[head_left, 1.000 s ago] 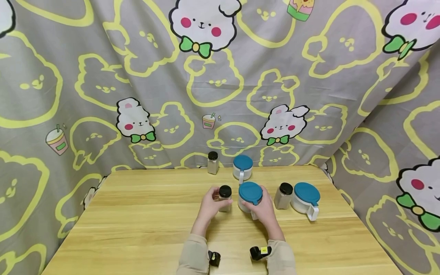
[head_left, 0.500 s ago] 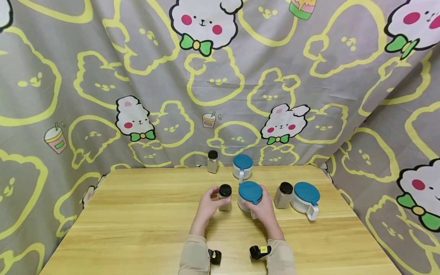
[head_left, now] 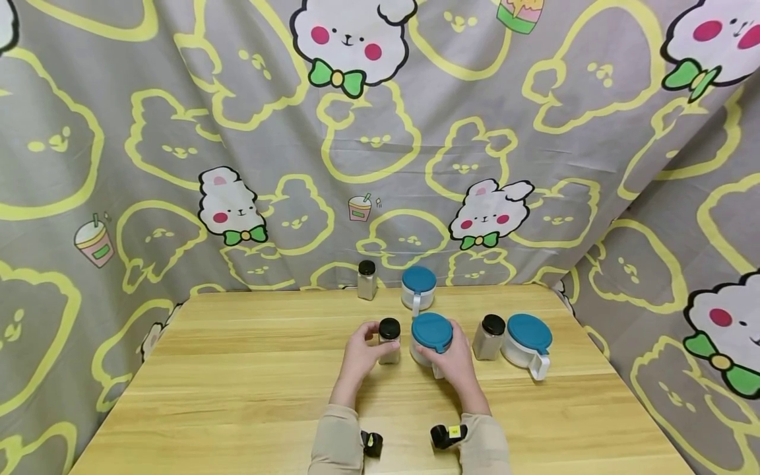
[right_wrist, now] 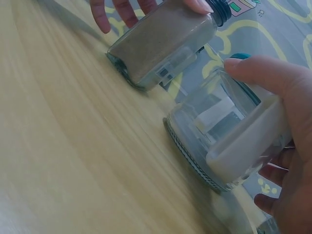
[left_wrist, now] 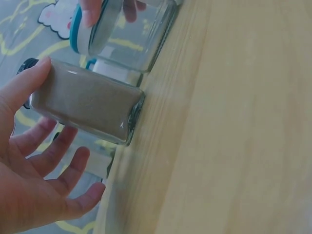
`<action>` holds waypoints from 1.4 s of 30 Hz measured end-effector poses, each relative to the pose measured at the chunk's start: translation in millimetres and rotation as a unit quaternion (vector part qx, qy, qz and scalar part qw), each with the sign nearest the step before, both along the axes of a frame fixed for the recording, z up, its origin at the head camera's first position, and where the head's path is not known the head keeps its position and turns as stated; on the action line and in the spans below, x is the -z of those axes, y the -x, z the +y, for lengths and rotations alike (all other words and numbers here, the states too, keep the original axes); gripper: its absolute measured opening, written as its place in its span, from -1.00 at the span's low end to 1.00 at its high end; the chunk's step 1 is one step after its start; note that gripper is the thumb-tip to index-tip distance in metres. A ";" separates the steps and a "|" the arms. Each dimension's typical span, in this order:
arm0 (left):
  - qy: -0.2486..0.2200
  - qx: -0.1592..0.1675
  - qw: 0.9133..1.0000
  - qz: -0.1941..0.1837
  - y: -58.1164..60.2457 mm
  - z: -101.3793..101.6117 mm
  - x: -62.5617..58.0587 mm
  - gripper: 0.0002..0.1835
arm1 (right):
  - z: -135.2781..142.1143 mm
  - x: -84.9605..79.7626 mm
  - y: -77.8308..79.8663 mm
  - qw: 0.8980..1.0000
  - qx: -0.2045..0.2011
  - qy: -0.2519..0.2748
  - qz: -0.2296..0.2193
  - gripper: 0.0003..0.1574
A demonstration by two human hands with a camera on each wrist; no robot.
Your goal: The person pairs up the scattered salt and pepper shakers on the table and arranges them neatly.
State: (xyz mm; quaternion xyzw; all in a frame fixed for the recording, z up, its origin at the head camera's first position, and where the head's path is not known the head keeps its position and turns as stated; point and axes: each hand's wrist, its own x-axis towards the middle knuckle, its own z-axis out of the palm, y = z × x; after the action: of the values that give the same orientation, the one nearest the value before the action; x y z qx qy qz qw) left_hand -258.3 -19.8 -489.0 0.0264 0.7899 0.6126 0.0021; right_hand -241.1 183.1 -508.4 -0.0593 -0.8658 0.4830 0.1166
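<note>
A square glass spice jar (left_wrist: pixel 83 100) with a black lid (head_left: pixel 389 328) and grey-brown powder inside stands upright, its base right at the tabletop. My left hand (head_left: pixel 359 355) holds it near the top, thumb on the near side; the other fingers (left_wrist: pixel 73 170) spread behind. Just to its right, my right hand (head_left: pixel 458 364) grips a round clear glass seasoning pot (right_wrist: pixel 195 114) with a blue lid (head_left: pixel 432 331) and a white handle (right_wrist: pixel 246 141). The thumb presses by the lid's rim and the fingers reach round the far side. Its base is right at the wooden surface too.
Behind stand another black-lidded jar (head_left: pixel 367 282) and a blue-lidded pot (head_left: pixel 418 297). Right of my right hand are a third black-lidded jar (head_left: pixel 488 344) and another blue-lidded pot (head_left: pixel 522 353). A patterned grey curtain (head_left: pixel 380 152) hangs along the back of the wooden table (head_left: pixel 249 382).
</note>
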 end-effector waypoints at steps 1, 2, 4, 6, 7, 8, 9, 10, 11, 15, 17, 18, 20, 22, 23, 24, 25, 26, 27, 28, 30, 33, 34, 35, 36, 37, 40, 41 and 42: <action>0.000 0.000 1.000 -0.001 0.1 0.2 -0.1 -0.38 | -0.2 0.0 0.0 1.000 0.002 -0.004 0.000 0.19; 0.000 -0.001 1.000 -0.001 0.2 0.3 0.0 -0.39 | -0.5 -0.4 -0.3 1.000 0.004 -0.007 0.001 0.19; 0.002 -0.002 1.000 -0.001 0.7 0.5 0.1 -0.40 | -1.3 -1.0 -0.9 1.000 0.010 -0.014 0.001 0.22; 0.006 -0.002 1.000 -0.001 1.2 0.7 0.3 -0.39 | -2.1 -1.1 -1.4 1.000 0.015 -0.021 -0.001 0.24; 0.008 -0.002 1.000 0.000 1.7 0.7 0.6 -0.38 | -2.5 -1.2 -1.6 1.000 0.017 -0.025 -0.003 0.25; 0.010 -0.002 1.000 0.001 2.0 0.7 0.6 -0.37 | -2.9 -1.1 -1.7 0.999 0.020 -0.029 -0.005 0.25; 0.011 -0.002 1.000 0.002 2.2 0.8 0.6 -0.37 | -3.3 -1.0 -1.7 0.999 0.021 -0.035 -0.006 0.26; 0.012 -0.003 1.000 0.002 2.4 0.9 0.5 -0.36 | -3.7 -0.8 -1.5 0.999 0.023 -0.038 -0.007 0.26; 0.014 -0.003 1.000 0.003 2.5 1.1 0.3 -0.36 | -4.0 -0.7 -1.4 0.999 0.025 -0.041 -0.007 0.26; 0.013 -0.006 1.000 0.007 2.3 1.8 -1.0 -0.37 | -5.2 -0.9 -0.9 0.998 0.027 -0.053 -0.003 0.26; 0.012 -0.009 1.000 0.010 2.4 2.0 -0.9 -0.38 | -6.0 -1.5 -0.9 0.998 0.026 -0.055 -0.002 0.25; 0.011 -0.011 1.000 0.014 2.4 2.2 -0.9 -0.40 | -6.5 -1.9 -1.0 0.998 0.025 -0.058 -0.001 0.25; 0.010 -0.017 1.000 0.017 2.4 2.6 -0.3 -0.42 | -7.7 -3.1 -1.7 0.998 0.023 -0.060 0.001 0.24; 0.009 -0.022 0.999 0.021 2.5 2.9 0.2 -0.45 | -8.6 -3.6 -2.2 0.998 0.021 -0.065 0.003 0.23; 0.009 -0.023 0.999 0.022 2.5 3.2 0.3 -0.45 | -9.0 -3.8 -2.6 0.998 0.021 -0.067 0.004 0.23; 0.008 -0.024 0.999 0.022 2.5 3.4 0.5 -0.46 | -9.3 -3.8 -3.0 0.997 0.021 -0.068 0.005 0.23; 0.008 -0.024 0.999 0.021 2.5 3.6 0.8 -0.46 | -9.5 -3.6 -3.3 0.997 0.021 -0.068 0.006 0.24; 0.009 -0.022 0.999 0.023 2.4 3.6 1.0 -0.46 | -9.6 -3.2 -3.5 0.997 0.021 -0.069 0.007 0.24; 0.008 -0.022 0.999 0.023 2.4 3.8 1.1 -0.46 | -9.9 -2.7 -3.6 0.997 0.022 -0.069 0.008 0.25; 0.007 -0.022 0.999 0.023 2.4 3.9 1.5 -0.46 | -10.2 -2.3 -3.7 0.997 0.023 -0.070 0.008 0.26; 0.006 -0.024 0.999 0.022 2.5 4.3 2.1 -0.46 | -11.1 -1.2 -3.8 0.997 0.024 -0.071 0.009 0.26; 0.005 -0.026 0.999 0.020 2.8 5.0 3.1 -0.45 | -12.7 -0.1 -3.9 0.997 0.025 -0.074 0.009 0.27; 0.005 -0.026 0.999 0.019 2.9 5.2 3.3 -0.45 | -13.2 0.0 -4.1 0.997 0.025 -0.075 0.009 0.27; 0.005 -0.026 0.999 0.018 2.9 5.4 3.2 -0.44 | -13.7 0.0 -4.3 0.997 0.026 -0.075 0.009 0.27; 0.006 -0.026 0.999 0.017 2.7 5.6 3.1 -0.44 | -14.1 -0.2 -4.5 0.997 0.027 -0.075 0.010 0.27; 0.006 -0.026 0.999 0.017 2.5 5.8 3.0 -0.43 | -14.4 -0.1 -4.5 0.997 0.028 -0.077 0.010 0.27; 0.006 -0.025 1.000 0.016 1.7 6.4 2.2 -0.42 | -14.9 -0.5 -4.8 0.996 0.032 -0.082 0.009 0.26; 0.006 -0.025 1.000 0.016 1.3 6.5 2.0 -0.42 | -14.9 -0.4 -4.9 0.996 0.033 -0.084 0.009 0.26; 0.006 -0.025 1.000 0.016 1.2 6.5 2.1 -0.42 | -14.8 -0.1 -4.6 0.996 0.034 -0.088 0.009 0.26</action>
State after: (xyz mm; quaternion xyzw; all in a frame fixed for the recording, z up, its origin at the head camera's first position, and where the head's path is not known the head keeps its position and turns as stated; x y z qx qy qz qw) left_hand -259.5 -13.3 -491.1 0.0168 0.7942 0.6069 -0.0260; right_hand -236.5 168.3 -508.4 -0.0742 -0.9013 0.4013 0.1455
